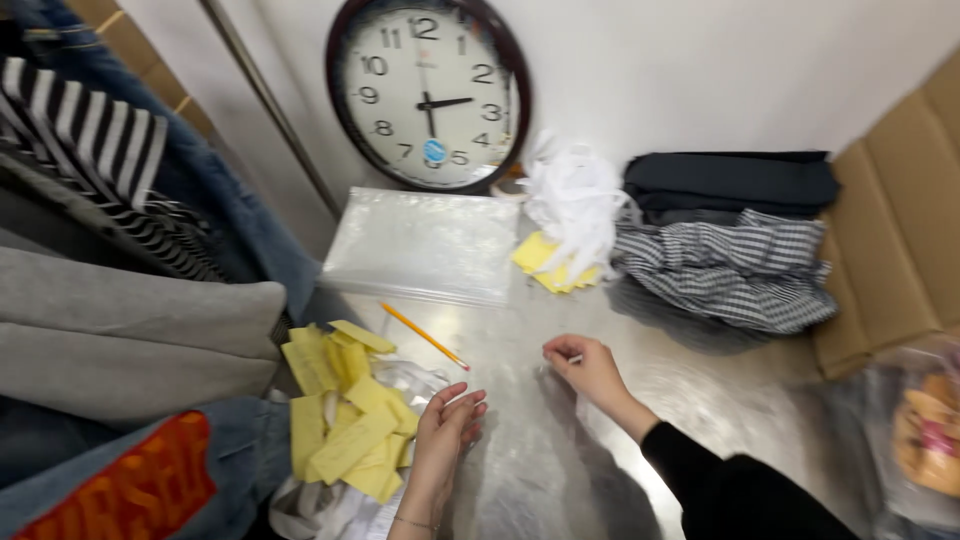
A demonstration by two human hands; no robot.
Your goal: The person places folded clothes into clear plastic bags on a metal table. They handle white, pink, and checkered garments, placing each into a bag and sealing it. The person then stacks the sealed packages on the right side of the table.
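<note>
Steel counter lying under both hands. Left hand resting open, palm up, touching yellow tags heaped just left for easy picking. Right hand pinching thin white strip, fingers closing on it. Pencil lying just beyond left hand.

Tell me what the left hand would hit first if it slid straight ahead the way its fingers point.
Probably the yellow pencil: the left hand points up and slightly right across bare metal table, and the pencil's near tip lies roughly ahead. Depth is unclear.
</note>
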